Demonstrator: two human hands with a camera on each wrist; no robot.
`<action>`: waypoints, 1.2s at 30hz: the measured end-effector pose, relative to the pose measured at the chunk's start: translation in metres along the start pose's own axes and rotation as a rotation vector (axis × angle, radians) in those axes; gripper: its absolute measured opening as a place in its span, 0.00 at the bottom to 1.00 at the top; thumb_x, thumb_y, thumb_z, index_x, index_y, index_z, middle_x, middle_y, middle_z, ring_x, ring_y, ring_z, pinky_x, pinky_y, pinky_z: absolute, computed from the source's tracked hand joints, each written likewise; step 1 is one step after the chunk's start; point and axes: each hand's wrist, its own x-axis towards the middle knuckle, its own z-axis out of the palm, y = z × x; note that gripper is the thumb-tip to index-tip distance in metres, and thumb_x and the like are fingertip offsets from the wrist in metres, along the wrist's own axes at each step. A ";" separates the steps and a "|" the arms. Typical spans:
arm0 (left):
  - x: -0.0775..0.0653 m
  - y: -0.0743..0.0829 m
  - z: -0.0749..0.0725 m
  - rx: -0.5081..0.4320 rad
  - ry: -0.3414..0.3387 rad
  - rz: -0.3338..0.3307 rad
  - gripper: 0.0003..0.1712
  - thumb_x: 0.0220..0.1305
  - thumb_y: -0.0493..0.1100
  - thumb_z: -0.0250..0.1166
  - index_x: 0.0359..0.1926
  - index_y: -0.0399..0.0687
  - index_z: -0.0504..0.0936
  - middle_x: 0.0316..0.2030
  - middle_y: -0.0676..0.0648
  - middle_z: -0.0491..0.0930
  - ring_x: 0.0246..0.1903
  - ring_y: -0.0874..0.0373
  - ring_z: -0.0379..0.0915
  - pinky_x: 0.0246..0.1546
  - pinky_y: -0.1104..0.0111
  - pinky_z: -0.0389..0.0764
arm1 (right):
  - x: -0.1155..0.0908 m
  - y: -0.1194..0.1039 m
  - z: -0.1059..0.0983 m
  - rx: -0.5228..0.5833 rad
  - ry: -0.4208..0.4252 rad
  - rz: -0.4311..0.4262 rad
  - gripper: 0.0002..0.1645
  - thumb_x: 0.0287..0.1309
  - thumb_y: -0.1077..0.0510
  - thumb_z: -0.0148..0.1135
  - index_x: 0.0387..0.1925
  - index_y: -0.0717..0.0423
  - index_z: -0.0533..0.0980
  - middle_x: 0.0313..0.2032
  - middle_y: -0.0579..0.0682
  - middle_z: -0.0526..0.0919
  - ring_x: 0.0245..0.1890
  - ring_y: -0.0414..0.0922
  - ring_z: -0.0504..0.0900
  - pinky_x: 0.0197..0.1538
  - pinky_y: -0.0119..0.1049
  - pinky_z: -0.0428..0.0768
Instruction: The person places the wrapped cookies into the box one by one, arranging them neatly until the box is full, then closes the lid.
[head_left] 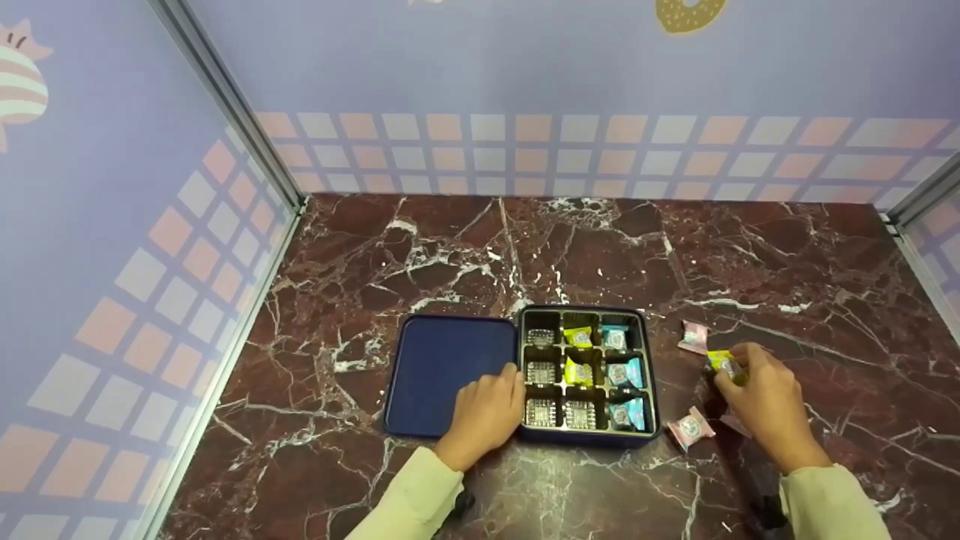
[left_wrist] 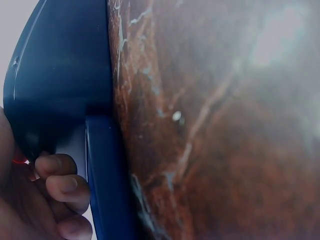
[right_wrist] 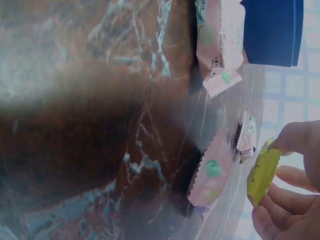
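Note:
A dark blue tin (head_left: 654,390) holds a divided tray, with two yellow wrapped candies (head_left: 578,370) in its middle column and three blue ones (head_left: 626,373) down the right column. The left column and front middle compartment show ribbed bottoms. My left hand (head_left: 489,409) grips the tin's left rim, its fingers curled against the wall in the left wrist view. To the tin's right, my right hand (head_left: 766,397) pinches a yellow wrapped candy (right_wrist: 263,172) between thumb and fingers. Pink wrapped candies (head_left: 691,429) lie near that hand, one partly hidden beneath it.
The flat blue lid (head_left: 442,367) lies left of the tin, partly under my left hand. Dark red marble-patterned tabletop (head_left: 585,255) surrounds everything. Lilac panels (head_left: 480,67) with pink and white squares stand at the back and both sides.

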 end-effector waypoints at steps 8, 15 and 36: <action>0.000 0.000 0.000 -0.008 -0.014 -0.008 0.17 0.74 0.49 0.43 0.29 0.51 0.70 0.15 0.47 0.72 0.13 0.50 0.71 0.12 0.63 0.62 | -0.001 -0.007 -0.002 0.014 -0.019 -0.014 0.18 0.53 0.63 0.65 0.46 0.62 0.73 0.39 0.64 0.82 0.38 0.62 0.81 0.40 0.59 0.75; 0.000 0.000 0.001 -0.004 0.005 -0.011 0.16 0.74 0.49 0.45 0.28 0.51 0.69 0.14 0.47 0.73 0.13 0.49 0.70 0.12 0.62 0.61 | -0.001 -0.014 -0.004 0.020 -0.008 -0.043 0.17 0.51 0.64 0.66 0.43 0.61 0.74 0.37 0.64 0.82 0.38 0.63 0.81 0.41 0.60 0.74; 0.000 0.000 0.001 -0.016 -0.016 -0.024 0.17 0.74 0.50 0.43 0.31 0.50 0.71 0.17 0.44 0.77 0.16 0.47 0.75 0.14 0.61 0.66 | -0.005 -0.026 0.003 0.029 0.098 -0.173 0.16 0.43 0.67 0.70 0.37 0.62 0.76 0.30 0.59 0.80 0.28 0.54 0.78 0.32 0.52 0.74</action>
